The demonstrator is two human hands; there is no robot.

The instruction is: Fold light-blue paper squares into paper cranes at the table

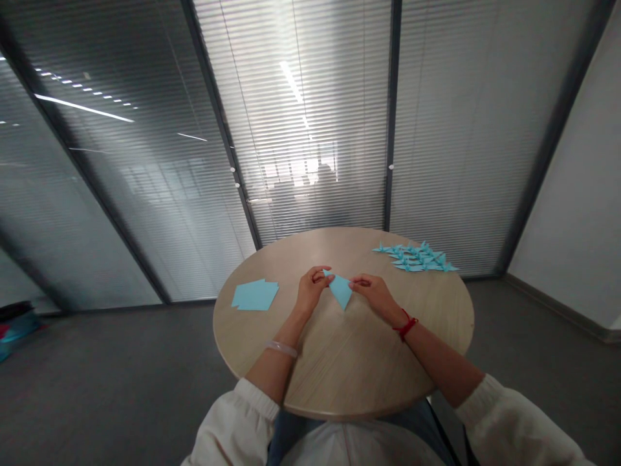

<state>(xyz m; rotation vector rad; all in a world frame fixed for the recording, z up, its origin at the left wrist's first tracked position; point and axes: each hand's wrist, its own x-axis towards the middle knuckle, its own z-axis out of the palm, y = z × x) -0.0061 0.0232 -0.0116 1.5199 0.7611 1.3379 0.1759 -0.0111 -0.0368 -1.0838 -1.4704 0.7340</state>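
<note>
A light-blue piece of folded paper (341, 291) is held between my two hands above the middle of the round table, its pointed end towards me. My left hand (312, 288) pinches its upper left corner between thumb and fingers. On the opposite side, my right hand (377, 294) grips the right corner with thumb and forefinger. To the left lie flat sheets of light-blue paper (255, 295), overlapping one another. Several folded light-blue paper cranes (421, 257) stand in close rows at the far right of the table.
The round wooden table (349, 375) reaches almost to my lap. Behind it rise glass panels with blinds (315, 84) and dark frames. A white wall (572, 194) stands on the right. At the far left, a dark and blue object (20, 323) rests on the grey floor (145, 382).
</note>
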